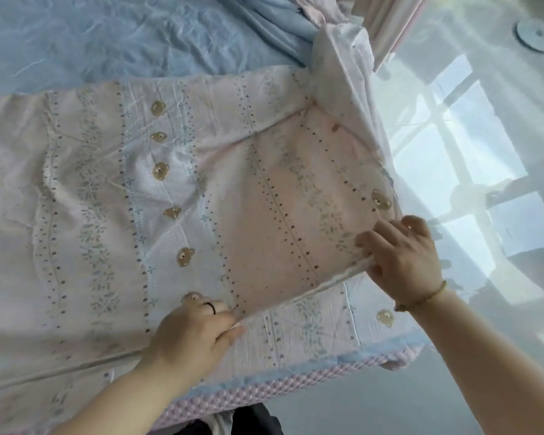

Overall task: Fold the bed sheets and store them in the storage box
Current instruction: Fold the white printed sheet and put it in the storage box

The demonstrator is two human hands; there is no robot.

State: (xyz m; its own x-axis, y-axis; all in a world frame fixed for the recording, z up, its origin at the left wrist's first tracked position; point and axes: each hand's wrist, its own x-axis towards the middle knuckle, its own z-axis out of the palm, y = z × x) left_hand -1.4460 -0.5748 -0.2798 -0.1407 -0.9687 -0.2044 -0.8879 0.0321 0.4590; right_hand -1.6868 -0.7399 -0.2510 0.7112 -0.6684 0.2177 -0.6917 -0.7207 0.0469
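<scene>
A pale pink bed sheet (107, 199) printed with bears, dots and leafy stripes lies spread over the bed. Its right portion is doubled back into a folded flap (283, 221) lying on top. My left hand (192, 337) pinches the flap's near edge at the lower middle, a black ring on one finger. At the flap's right corner my right hand (402, 252) grips the edge, fingers curled over the cloth and a bead bracelet on the wrist. No storage box is in view.
A light blue sheet (107, 36) covers the bed beyond the pink one, with bunched cloth (339, 61) at the top right. The mattress edge (264, 394) with a pink bumpy pad runs along the bottom. To the right lies a glossy floor (471, 152) reflecting a window.
</scene>
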